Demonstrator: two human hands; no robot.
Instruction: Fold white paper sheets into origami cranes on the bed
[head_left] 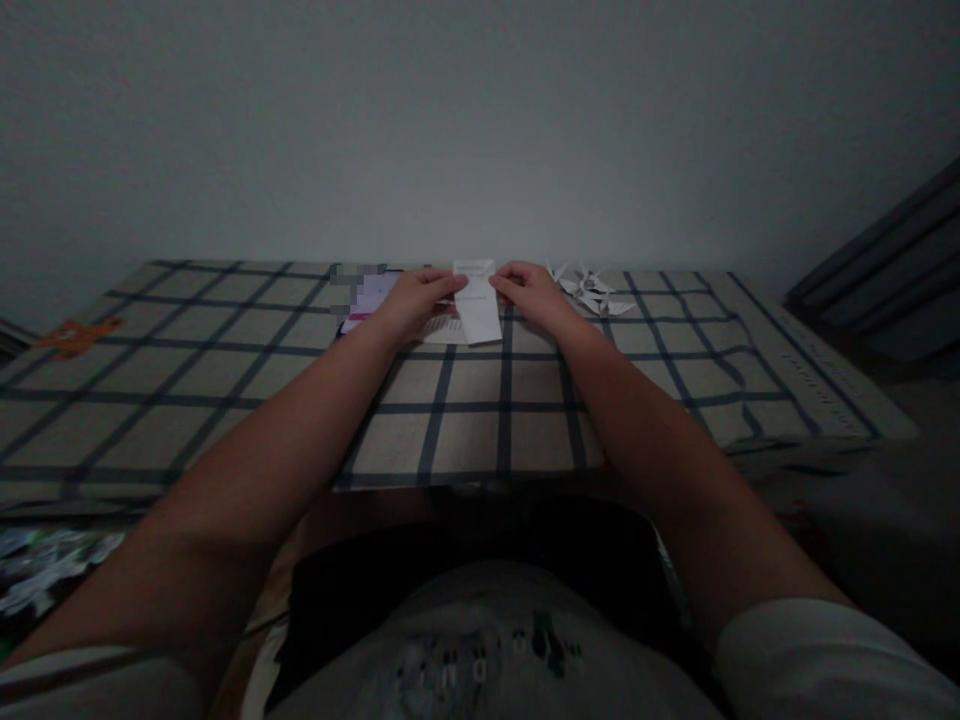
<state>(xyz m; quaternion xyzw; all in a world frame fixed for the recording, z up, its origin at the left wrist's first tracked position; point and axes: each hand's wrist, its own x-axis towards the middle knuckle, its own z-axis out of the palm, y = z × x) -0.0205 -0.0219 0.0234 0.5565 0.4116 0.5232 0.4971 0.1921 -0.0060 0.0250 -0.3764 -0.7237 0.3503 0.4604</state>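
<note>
A folded sheet of white paper is held up a little over the table between my two hands. My left hand pinches its left edge near the top, thumb toward me. On the opposite edge, the thumb and fingers of my right hand grip the paper at about the same height. Beneath and left of it lies another printed sheet, partly covered by the paper and my left hand. Several folded white paper shapes with pointed tips sit just right of my right hand.
A checked cloth covers the table, which stands against a pale wall. Left of my left hand lies a purple booklet or packet, partly blurred out. An orange item is at the far left edge.
</note>
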